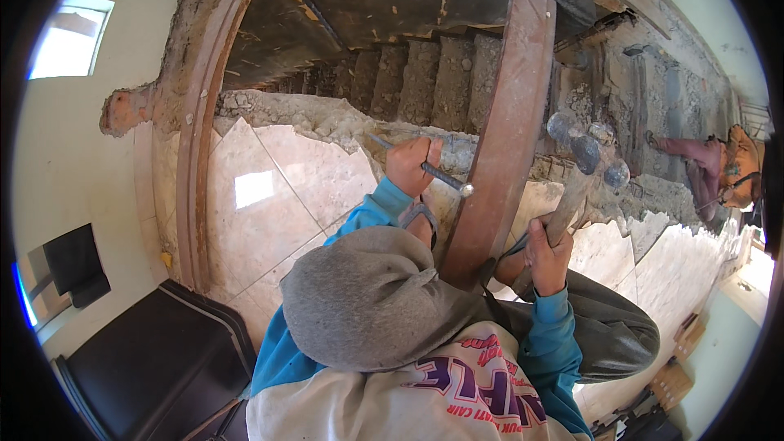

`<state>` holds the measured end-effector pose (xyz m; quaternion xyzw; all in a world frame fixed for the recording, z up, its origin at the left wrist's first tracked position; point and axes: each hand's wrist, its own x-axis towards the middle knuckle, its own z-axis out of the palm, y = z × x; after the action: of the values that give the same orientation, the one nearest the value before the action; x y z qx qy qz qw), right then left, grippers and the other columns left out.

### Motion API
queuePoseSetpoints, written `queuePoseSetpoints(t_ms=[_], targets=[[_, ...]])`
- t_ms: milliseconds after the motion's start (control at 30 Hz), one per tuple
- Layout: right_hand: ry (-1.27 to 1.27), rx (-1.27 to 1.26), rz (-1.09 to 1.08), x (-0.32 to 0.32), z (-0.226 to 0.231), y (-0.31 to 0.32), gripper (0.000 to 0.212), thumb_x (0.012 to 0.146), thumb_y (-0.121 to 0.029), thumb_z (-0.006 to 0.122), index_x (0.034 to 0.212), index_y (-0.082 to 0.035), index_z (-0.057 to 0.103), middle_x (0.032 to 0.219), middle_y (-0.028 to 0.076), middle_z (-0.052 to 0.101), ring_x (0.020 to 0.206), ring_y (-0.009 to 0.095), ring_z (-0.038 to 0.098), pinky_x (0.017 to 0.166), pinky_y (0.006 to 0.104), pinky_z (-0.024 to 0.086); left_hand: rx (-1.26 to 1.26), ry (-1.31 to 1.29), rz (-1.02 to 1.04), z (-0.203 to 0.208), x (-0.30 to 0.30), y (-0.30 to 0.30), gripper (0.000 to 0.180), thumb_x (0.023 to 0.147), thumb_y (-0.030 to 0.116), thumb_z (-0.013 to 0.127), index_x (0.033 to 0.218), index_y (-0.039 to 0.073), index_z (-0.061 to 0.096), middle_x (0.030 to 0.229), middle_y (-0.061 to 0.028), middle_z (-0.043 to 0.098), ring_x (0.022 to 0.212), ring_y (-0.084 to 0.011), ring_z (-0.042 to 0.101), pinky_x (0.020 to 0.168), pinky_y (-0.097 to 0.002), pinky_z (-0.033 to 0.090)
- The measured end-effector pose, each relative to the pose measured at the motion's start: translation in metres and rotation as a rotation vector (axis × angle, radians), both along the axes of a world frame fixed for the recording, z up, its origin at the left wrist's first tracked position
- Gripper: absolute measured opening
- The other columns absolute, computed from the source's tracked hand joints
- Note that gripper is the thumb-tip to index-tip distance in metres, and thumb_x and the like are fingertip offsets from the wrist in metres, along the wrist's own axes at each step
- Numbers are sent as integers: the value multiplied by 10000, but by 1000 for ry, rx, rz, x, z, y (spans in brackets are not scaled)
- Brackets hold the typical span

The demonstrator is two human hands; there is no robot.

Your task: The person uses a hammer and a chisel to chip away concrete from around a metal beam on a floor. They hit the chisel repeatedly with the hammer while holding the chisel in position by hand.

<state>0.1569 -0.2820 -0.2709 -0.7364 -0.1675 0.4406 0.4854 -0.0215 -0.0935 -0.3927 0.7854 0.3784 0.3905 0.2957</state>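
Note:
My left hand [411, 165] is closed around a steel chisel [441, 177]. The chisel's far end points left into the broken concrete edge [347, 118] of the floor, and its round struck end sticks out to the right of my fist. My right hand [548, 258] grips the wooden handle of a hammer [569, 211]. The hammer's metal head is raised, smeared by motion, to the right of the reddish-brown beam. The beam [506, 131] stands between my two hands. Jagged pale floor tiles [286, 167] border the concrete edge.
Beyond the edge, rubble-covered steps [412, 73] run down. At the left rises a second brown post [200, 122]. A person in orange [741, 167] is at the far right. Black furniture [163, 359] stands at lower left, cardboard boxes [671, 384] at lower right.

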Motion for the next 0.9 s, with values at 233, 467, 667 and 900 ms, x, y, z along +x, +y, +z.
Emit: queuePoseSetpoints(t_ms=[233, 467, 667, 900], targets=[[-42, 13, 72, -2, -4, 5, 299, 893, -304, 617, 867, -29, 502, 520, -17, 412, 395, 57, 368, 371, 220, 300, -31, 27, 111, -10, 14, 24, 321, 922, 184, 524, 658, 8, 475, 588, -188, 479, 521, -383, 483, 469, -428, 368], [-21, 27, 72, -1, 0, 13, 315, 892, -317, 616, 862, -26, 501, 531, -15, 421, 395, 57, 367, 368, 216, 298, -8, -27, 160, 28, 10, 29, 329, 923, 188, 529, 651, 20, 455, 569, -171, 459, 499, -367, 466, 451, -418, 352], [-17, 8, 95, -7, -1, 22, 354, 880, -353, 626, 851, -22, 503, 530, -15, 416, 399, 58, 370, 369, 220, 301, -50, -25, 245, 35, -10, 35, 336, 924, 202, 530, 643, 34, 456, 561, -157, 465, 497, -361, 474, 453, -434, 355], [-42, -13, 156, -17, 6, 26, 321, 872, -312, 641, 881, -8, 535, 561, -15, 450, 442, 61, 391, 404, 225, 313, -94, -139, 281, 48, -22, 30, 343, 923, 214, 534, 641, 34, 459, 541, -158, 448, 486, -363, 469, 450, -430, 353]])
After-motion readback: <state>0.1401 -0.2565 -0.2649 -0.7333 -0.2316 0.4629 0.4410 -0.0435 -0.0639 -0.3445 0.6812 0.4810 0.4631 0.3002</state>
